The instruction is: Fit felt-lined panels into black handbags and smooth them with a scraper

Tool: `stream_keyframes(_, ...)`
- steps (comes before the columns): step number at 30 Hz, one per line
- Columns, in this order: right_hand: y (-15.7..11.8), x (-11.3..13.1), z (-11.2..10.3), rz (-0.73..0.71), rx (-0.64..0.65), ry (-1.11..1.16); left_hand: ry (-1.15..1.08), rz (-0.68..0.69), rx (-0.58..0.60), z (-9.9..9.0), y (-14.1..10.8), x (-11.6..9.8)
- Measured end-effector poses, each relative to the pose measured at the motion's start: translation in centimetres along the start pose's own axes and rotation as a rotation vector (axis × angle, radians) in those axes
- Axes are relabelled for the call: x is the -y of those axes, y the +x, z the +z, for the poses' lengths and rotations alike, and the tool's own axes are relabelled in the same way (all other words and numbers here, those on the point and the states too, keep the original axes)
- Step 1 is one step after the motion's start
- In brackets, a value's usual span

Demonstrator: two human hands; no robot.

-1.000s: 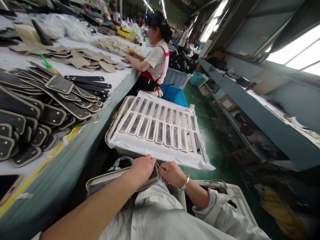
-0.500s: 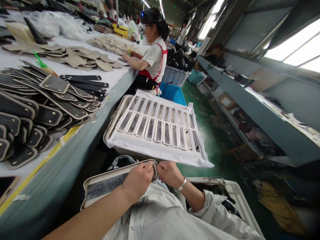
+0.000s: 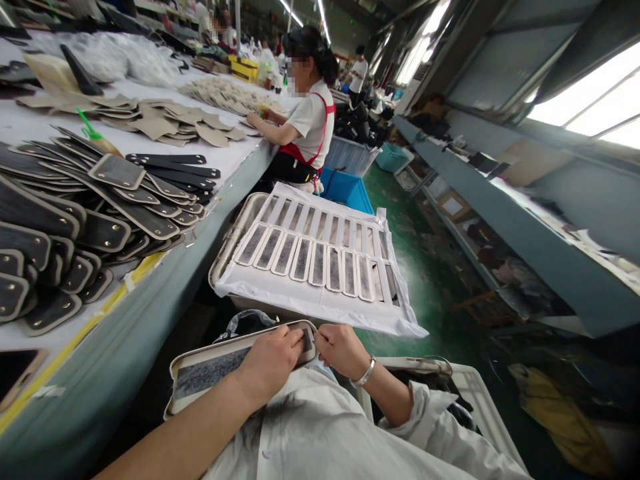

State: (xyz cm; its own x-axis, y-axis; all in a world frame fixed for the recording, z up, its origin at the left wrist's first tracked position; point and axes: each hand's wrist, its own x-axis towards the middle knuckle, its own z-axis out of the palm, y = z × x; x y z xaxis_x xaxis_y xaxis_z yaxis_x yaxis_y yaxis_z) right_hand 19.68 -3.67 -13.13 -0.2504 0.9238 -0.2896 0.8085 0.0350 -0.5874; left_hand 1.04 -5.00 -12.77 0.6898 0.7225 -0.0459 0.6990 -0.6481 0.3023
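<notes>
On my lap lies a long cream-edged piece (image 3: 213, 371) with a grey fuzzy strip along it. My left hand (image 3: 274, 355) rests on top of it, fingers together and pressed on a small dark strip near its right end. At that end my right hand (image 3: 340, 348) is closed in a pinch on the piece's rim. Behind the piece a clear plastic-wrapped handle (image 3: 249, 318) shows. Farther forward, a white-covered board (image 3: 280, 288) bears a row of several grey panels with pale edges (image 3: 319, 263).
The table (image 3: 200, 227) at the left carries piles of dark strap pieces (image 3: 120, 172), beige pieces (image 3: 165, 120) and a phone (image 3: 19, 375). A person in a red apron (image 3: 313, 120) works beside it. Blue bin (image 3: 350, 190) behind the board; white crate (image 3: 487, 407) at my right.
My left hand has slid slightly left along the piece, uncovering more of the small dark strip. My right hand stays at the rim. The view has shifted a little.
</notes>
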Motion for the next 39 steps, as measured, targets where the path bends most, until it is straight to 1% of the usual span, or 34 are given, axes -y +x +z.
stream_keyframes(6,0.5,0.5,-0.3,0.068,0.071,0.025,-0.023,0.011,-0.027,0.4,0.1,0.3)
stream_keyframes(9,0.6,0.9,-0.3,0.093,0.115,0.037,-0.028,-0.017,-0.047,0.3,0.1,0.2)
stream_keyframes(11,0.6,1.1,-0.2,0.095,0.112,0.029,-0.021,-0.01,-0.055,0.1,-0.1,0.2)
stream_keyframes(13,0.7,1.1,-0.2,0.076,0.079,-0.003,-0.014,0.009,-0.059,-0.1,-0.2,0.2)
stream_keyframes(15,0.9,0.9,-0.1,0.033,0.059,-0.032,-0.006,0.002,-0.058,-0.3,-0.2,0.4)
stream_keyframes(18,1.1,0.6,-0.1,-0.039,0.059,-0.058,0.007,-0.027,-0.06,-0.4,-0.3,0.6)
stream_keyframes(20,1.0,0.5,-0.2,-0.06,0.067,-0.043,-0.001,-0.02,-0.07,-0.6,-0.4,0.5)
stream_keyframes(23,0.7,0.1,-0.4,-0.019,0.149,0.141,-0.035,-0.021,-0.088,-0.5,-0.5,0.2)
stream_keyframes(24,0.7,-0.1,-0.5,0.004,0.196,0.239,-0.05,-0.033,-0.094,-0.3,-0.5,0.1)
stream_keyframes(26,0.9,-0.6,-0.5,0.043,0.269,0.351,-0.082,-0.06,-0.105,0.3,-0.4,0.2)
stream_keyframes(28,1.2,-1.2,-0.5,0.072,0.304,0.456,-0.107,-0.064,-0.12,1.0,-0.1,0.5)
stream_keyframes(31,1.6,-1.8,-0.4,0.11,0.325,0.612,-0.115,-0.043,-0.133,1.6,0.1,0.8)
stream_keyframes(39,1.7,-1.9,-0.2,0.15,0.333,0.682,-0.142,-0.046,-0.145,1.6,-0.1,0.8)
